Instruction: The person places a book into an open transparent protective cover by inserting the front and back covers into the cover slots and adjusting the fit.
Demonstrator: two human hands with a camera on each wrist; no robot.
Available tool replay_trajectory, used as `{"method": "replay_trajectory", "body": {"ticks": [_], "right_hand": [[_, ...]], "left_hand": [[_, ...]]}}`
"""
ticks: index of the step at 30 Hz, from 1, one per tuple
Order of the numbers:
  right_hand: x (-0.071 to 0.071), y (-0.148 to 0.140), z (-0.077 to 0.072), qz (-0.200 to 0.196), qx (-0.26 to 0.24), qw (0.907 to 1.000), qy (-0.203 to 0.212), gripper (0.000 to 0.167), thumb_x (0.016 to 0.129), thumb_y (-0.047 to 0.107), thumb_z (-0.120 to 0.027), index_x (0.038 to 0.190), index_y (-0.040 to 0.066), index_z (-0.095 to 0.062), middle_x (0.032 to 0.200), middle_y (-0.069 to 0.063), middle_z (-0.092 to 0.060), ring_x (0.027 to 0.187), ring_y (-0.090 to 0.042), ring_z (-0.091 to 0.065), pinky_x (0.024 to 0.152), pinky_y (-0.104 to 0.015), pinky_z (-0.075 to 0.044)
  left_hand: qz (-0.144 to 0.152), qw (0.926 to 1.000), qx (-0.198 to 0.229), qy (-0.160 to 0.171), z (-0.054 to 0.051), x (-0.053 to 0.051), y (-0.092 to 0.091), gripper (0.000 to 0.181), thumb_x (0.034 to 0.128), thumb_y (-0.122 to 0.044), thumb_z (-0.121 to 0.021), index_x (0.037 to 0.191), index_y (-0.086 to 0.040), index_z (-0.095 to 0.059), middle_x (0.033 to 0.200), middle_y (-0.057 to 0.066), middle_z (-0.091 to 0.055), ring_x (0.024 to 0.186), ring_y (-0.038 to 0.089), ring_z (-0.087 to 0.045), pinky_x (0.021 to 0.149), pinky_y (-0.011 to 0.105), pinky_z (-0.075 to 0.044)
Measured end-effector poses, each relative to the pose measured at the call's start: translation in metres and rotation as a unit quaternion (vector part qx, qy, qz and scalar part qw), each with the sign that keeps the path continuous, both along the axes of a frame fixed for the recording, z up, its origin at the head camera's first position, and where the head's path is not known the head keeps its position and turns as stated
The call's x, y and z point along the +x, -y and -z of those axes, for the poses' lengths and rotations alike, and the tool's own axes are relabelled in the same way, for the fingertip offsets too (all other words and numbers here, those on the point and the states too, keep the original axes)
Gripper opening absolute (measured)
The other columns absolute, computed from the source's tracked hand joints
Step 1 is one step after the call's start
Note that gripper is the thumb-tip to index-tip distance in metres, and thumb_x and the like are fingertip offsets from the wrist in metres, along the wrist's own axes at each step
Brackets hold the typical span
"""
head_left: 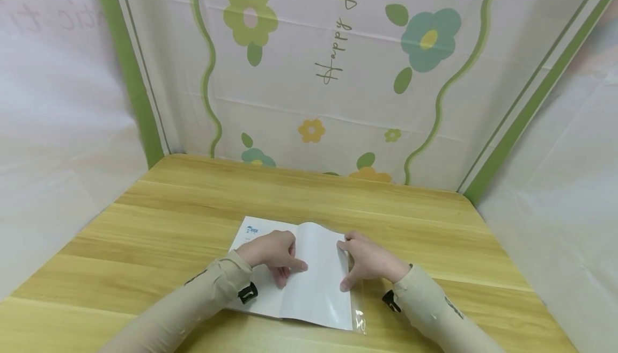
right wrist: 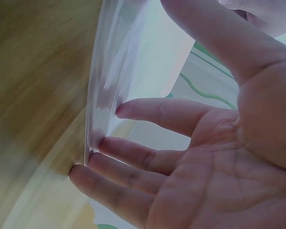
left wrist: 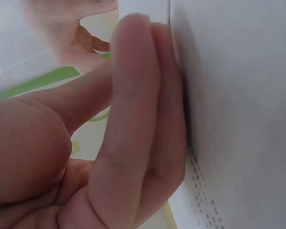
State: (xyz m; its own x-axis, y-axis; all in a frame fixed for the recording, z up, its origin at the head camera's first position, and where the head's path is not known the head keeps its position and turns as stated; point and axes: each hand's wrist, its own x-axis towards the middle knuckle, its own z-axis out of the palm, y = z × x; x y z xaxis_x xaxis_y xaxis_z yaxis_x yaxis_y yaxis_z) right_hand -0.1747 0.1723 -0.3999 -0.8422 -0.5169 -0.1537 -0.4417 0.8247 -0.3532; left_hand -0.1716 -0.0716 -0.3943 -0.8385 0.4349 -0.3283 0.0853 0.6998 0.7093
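Head view: booklet (head_left: 316, 291) lies opened under left fingers (head_left: 292, 262), relaxed; clear film (head_left: 359, 310), apparently not yet flush, juts beside right fingers (head_left: 351, 246), spread; neither grips.

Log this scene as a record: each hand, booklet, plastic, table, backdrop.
Left hand: over the booklet's left page, near the fold
Right hand: at the booklet's right edge
Booklet: open, blue print at top left
Clear plastic: projecting past the right edge
Table: wood-grained
Backdrop: white, flower-patterned
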Motion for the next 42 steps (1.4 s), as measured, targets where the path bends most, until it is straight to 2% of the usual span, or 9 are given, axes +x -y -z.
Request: {"method": "replay_trajectory", "body": {"ticks": [13,32,42], "right_hand": [[0.0,-0.001,0.001,-0.002,0.004,1.0,-0.001,0.096,0.057,0.03,-0.096,0.132,-0.011,-0.054,0.138,-0.031,-0.043,0.12,-0.037,-0.048,0.101,-0.047,-0.043],[0.001,0.0,0.0,0.008,0.003,1.0,0.003,0.098,0.056,0.031,-0.096,0.133,-0.011,-0.053,0.14,-0.03,-0.042,0.123,-0.04,-0.046,0.104,-0.05,-0.04],[0.0,0.0,0.0,0.009,-0.002,1.0,0.001,0.098,0.056,0.029,-0.096,0.133,-0.012,-0.052,0.139,-0.03,-0.042,0.123,-0.04,-0.046,0.104,-0.051,-0.04]], "left_hand": [[-0.001,0.9999,0.0,-0.011,0.004,0.0,-0.002,0.033,0.0861,-0.019,-0.078,0.073,0.001,-0.055,0.058,0.013,-0.064,0.046,0.02,-0.065,0.053,0.029,-0.056],[-0.016,0.9977,-0.043,-0.05,0.003,0.006,-0.01,0.035,0.0835,-0.02,-0.081,0.068,-0.001,-0.055,0.051,0.009,-0.061,0.041,0.016,-0.061,0.046,0.026,-0.052],[-0.019,0.9969,-0.049,-0.058,0.003,0.007,-0.01,0.035,0.0834,-0.02,-0.081,0.068,-0.001,-0.055,0.051,0.008,-0.061,0.04,0.015,-0.06,0.045,0.025,-0.049]]}}
